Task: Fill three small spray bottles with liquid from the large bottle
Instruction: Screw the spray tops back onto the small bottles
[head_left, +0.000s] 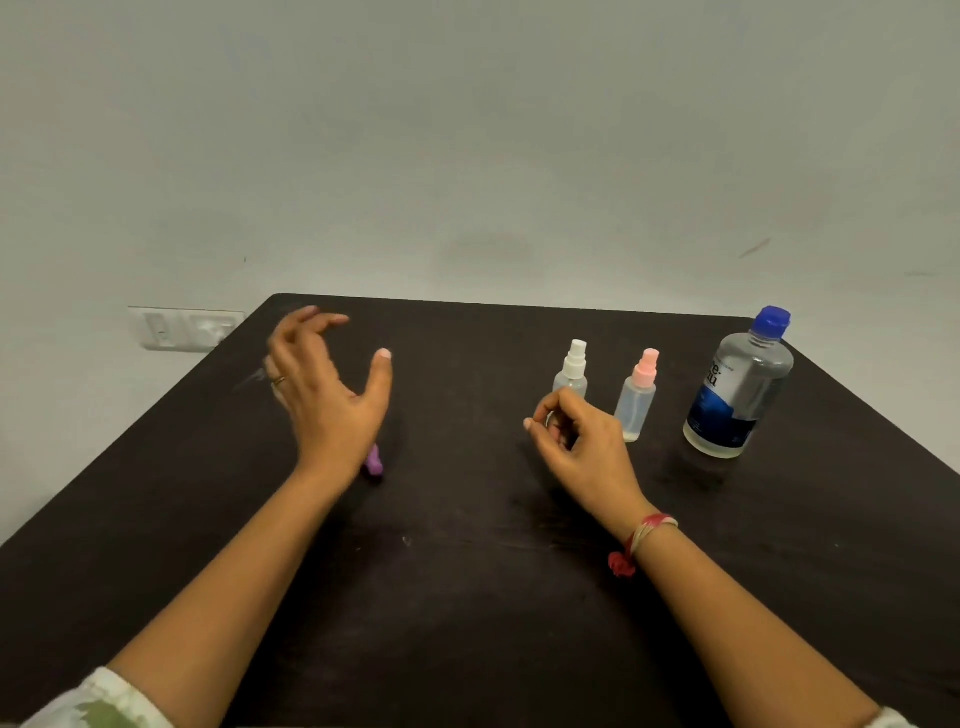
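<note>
A large clear bottle (737, 384) with a blue cap and blue label stands at the right of the dark table (467, 597). Left of it stand two small spray bottles, one with a pink pump (638, 397), one with a white pump (572, 369). My right hand (576, 441) hovers in front of the white-pump bottle with fingers curled and hides its lower part; whether it touches it I cannot tell. My left hand (327, 384) is raised with fingers spread and holds nothing. A purple piece (374, 461) lies on the table, partly hidden under that hand's heel.
A pale wall rises behind the table, with a white switch plate (182, 328) at the left beside the table's far corner. The large bottle stands close to the table's right edge.
</note>
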